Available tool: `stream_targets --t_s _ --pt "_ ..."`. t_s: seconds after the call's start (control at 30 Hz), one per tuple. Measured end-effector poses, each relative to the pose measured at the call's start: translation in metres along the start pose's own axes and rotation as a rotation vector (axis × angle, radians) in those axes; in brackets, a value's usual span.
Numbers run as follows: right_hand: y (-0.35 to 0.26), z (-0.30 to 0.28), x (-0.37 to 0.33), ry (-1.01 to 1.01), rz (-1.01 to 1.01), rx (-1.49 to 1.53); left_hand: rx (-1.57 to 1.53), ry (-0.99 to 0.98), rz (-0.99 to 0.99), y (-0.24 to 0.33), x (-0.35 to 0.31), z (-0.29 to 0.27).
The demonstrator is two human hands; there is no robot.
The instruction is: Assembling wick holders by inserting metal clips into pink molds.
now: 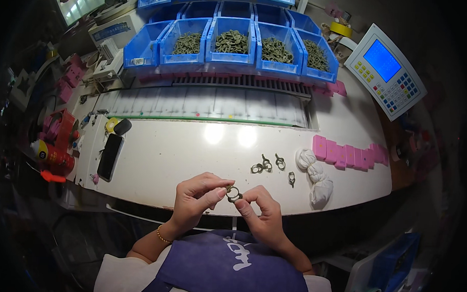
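Note:
My left hand (197, 194) and my right hand (260, 208) meet at the near edge of the white table (182, 154), both pinching one small olive-green ring part (233, 193) between their fingertips. Several more of these ring parts (268, 165) lie loose on the table just beyond my hands. A knotted white cloth (315, 177) lies to the right of them. A thin bracelet sits on my left wrist.
Blue bins (231, 43) with green parts line the back. A row of pink blocks (349, 154) lies at the right, a control panel with a blue screen (385, 69) behind it. A black phone (110, 156) and a spray can (52, 155) are at the left.

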State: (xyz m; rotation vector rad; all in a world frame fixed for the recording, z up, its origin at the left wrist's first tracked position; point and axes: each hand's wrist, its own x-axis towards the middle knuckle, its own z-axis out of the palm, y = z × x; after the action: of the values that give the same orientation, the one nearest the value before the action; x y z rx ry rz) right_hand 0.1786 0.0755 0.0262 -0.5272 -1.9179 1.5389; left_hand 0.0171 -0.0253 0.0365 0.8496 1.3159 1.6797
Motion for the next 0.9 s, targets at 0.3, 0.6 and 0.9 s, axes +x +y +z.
stream_targets --t_s 0.3,0.6,0.9 --pt "-0.007 -0.001 0.003 0.038 -0.159 -0.170 -0.003 0.008 0.057 -0.005 0.001 0.000" --pt "0.031 -0.034 -0.006 0.288 -0.047 -0.490 0.278 0.021 -0.021 -0.029 0.012 -0.008" --pt "0.077 -0.096 -0.016 0.634 0.339 -0.798 0.874 -0.009 0.255 -0.074 0.044 0.018"
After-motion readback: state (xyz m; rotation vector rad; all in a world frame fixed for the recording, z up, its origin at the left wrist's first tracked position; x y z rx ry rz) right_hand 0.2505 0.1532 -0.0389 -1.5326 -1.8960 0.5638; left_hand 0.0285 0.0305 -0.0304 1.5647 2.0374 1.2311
